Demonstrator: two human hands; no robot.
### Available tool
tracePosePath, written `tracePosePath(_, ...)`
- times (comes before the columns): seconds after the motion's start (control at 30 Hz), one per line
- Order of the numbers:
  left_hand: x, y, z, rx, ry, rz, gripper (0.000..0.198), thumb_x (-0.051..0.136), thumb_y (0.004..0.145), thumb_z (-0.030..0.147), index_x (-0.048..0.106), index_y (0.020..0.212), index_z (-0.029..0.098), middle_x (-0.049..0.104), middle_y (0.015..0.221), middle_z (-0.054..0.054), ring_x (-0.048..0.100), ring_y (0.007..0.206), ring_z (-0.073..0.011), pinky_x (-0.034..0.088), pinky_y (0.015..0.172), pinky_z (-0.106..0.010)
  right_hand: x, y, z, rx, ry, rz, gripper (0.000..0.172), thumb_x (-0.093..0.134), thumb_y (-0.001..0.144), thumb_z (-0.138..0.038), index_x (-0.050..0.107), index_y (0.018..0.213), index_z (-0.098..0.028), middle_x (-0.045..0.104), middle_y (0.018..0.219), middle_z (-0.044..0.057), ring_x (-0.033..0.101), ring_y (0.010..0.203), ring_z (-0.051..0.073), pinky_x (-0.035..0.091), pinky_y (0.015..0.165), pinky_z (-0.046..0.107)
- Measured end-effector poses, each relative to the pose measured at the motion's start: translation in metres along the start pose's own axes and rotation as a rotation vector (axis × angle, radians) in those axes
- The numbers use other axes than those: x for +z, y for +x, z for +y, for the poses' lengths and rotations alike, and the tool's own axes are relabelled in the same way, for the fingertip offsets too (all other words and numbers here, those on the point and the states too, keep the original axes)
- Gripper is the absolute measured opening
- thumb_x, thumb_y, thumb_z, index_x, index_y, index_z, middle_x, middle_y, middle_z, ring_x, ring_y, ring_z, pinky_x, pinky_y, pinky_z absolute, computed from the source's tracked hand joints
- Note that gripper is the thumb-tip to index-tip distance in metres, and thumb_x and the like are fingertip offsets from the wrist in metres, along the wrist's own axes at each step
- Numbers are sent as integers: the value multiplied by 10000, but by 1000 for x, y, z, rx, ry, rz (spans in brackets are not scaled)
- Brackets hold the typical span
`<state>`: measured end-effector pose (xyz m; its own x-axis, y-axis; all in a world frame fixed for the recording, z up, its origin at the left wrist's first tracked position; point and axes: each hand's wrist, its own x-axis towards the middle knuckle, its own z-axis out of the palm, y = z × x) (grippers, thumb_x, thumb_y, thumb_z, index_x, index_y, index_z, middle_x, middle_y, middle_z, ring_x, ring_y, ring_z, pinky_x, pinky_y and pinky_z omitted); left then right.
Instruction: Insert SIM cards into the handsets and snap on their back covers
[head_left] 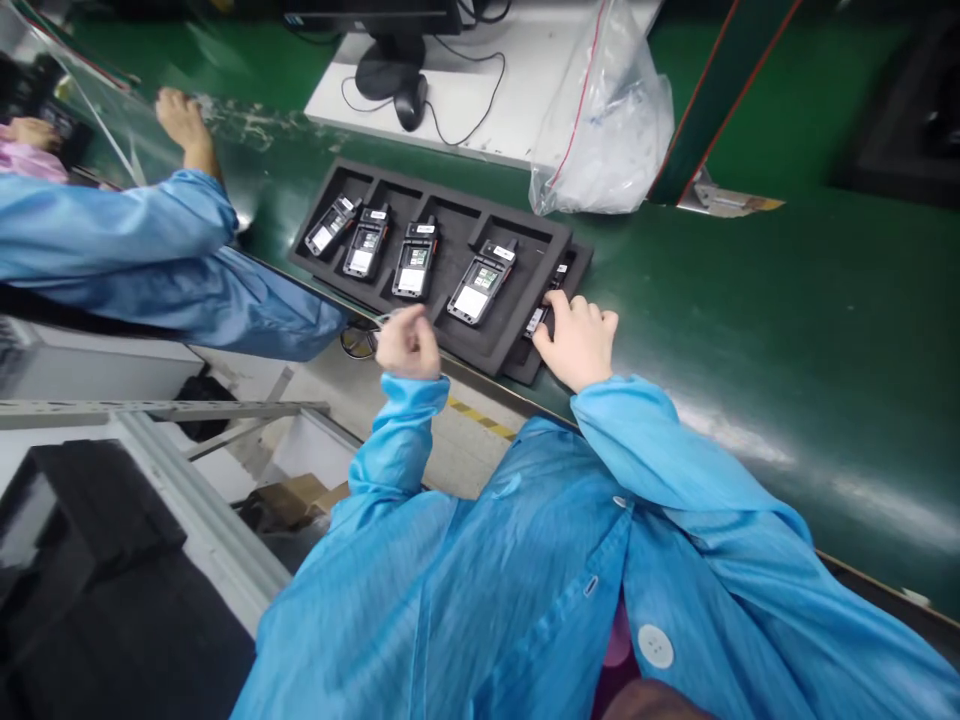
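A black foam tray [450, 205] lies on the green belt [750, 300] with several handsets in its slots, among them one near its right end [480, 288]. A second black tray [577, 262] pokes out from beneath it on the right. My right hand [577, 340] rests on that lower tray with its fingers curled over a dark handset [541, 316]. My left hand [407, 345] hovers at the front edge of the upper tray, its fingers drawn together; nothing shows inside them.
A co-worker's blue sleeve [150, 260] and hand [184, 122] reach onto the belt at left. A clear plastic bag [607, 120] and a white board [480, 85] with a mouse [410, 100] lie behind the trays. Metal framing [187, 440] and black boxes sit lower left.
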<state>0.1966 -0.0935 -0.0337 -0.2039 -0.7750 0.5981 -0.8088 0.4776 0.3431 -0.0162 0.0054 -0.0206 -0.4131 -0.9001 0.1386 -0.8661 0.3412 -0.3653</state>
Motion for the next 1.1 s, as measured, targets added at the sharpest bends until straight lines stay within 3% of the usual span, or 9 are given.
tracePosePath(0.07, 10, -8, -2, 183, 70, -205, 434, 379, 945, 486, 690, 945, 183, 645, 800, -97, 606, 752, -206, 470, 754, -364, 0, 0, -4, 73, 19, 19, 446, 472, 866, -343, 508, 1282, -187, 583, 1050, 143, 528, 960, 311, 285, 849, 455)
tracePosePath(0.2, 24, -17, 10, 371, 36, -363, 520, 480, 738, 737, 612, 666, 239, 597, 673, -97, 565, 678, -260, 433, 703, -429, -3, 4, -2, 49, -5, 32, 445, 482, 853, -346, 510, 1260, -168, 571, 1075, 158, 508, 982, 327, 284, 858, 467)
tracePosePath(0.33, 28, -6, 22, 468, 16, -415, 527, 489, 620, 777, 481, 577, 252, 530, 611, -96, 536, 665, -276, 411, 677, -434, -6, 12, 9, -53, -44, 5, 399, 493, 871, -380, 546, 1234, -223, 575, 1067, 124, 497, 969, 297, 277, 864, 440)
tracePosePath(0.53, 21, -8, 60, 568, -11, -416, 488, 470, 738, 708, 445, 580, 247, 508, 585, -80, 510, 614, -243, 379, 634, -392, -16, 19, 42, -143, -82, 6, 351, 394, 949, -367, 577, 1219, -237, 604, 1010, 94, 481, 978, 265, 257, 895, 432)
tracePosePath(0.67, 12, -28, 113, 670, -62, -456, 467, 458, 851, 643, 540, 671, 220, 555, 660, -80, 555, 698, -240, 387, 677, -380, -35, 5, 81, -131, -123, 46, 327, 378, 955, -330, 610, 1154, -212, 613, 990, 101, 474, 974, 258, 246, 897, 436)
tracePosePath(0.8, 4, -65, 193, 741, -159, -535, 481, 399, 929, 610, 592, 811, 185, 602, 798, -105, 570, 811, -260, 377, 724, -391, -66, -36, 145, -48, -178, 122, 281, 389, 948, -332, 622, 1038, -202, 607, 925, 89, 474, 931, 238, 246, 861, 420)
tracePosePath(0.97, -4, -121, 296, 874, -514, -678, 431, 420, 956, 527, 600, 909, 138, 609, 910, -145, 554, 876, -275, 353, 698, -400, -112, -113, 243, 88, -207, 211, 221, 421, 905, -358, 567, 861, -197, 558, 785, 63, 427, 790, 176, 238, 746, 361)
tracePosePath(1.03, -10, -133, 323, 925, -673, -753, 409, 446, 956, 502, 608, 931, 127, 619, 935, -152, 550, 903, -280, 361, 705, -406, -126, -144, 273, 152, -197, 245, 260, 410, 918, -395, 532, 817, -189, 518, 739, 46, 392, 740, 155, 246, 715, 327)
tracePosePath(1.1, -18, -133, 338, 906, -945, -881, 356, 467, 958, 471, 608, 933, 146, 639, 931, -130, 554, 898, -258, 389, 751, -409, -137, -168, 292, 214, -168, 273, 286, 406, 933, -420, 522, 810, -190, 501, 724, 37, 382, 713, 148, 265, 697, 309)
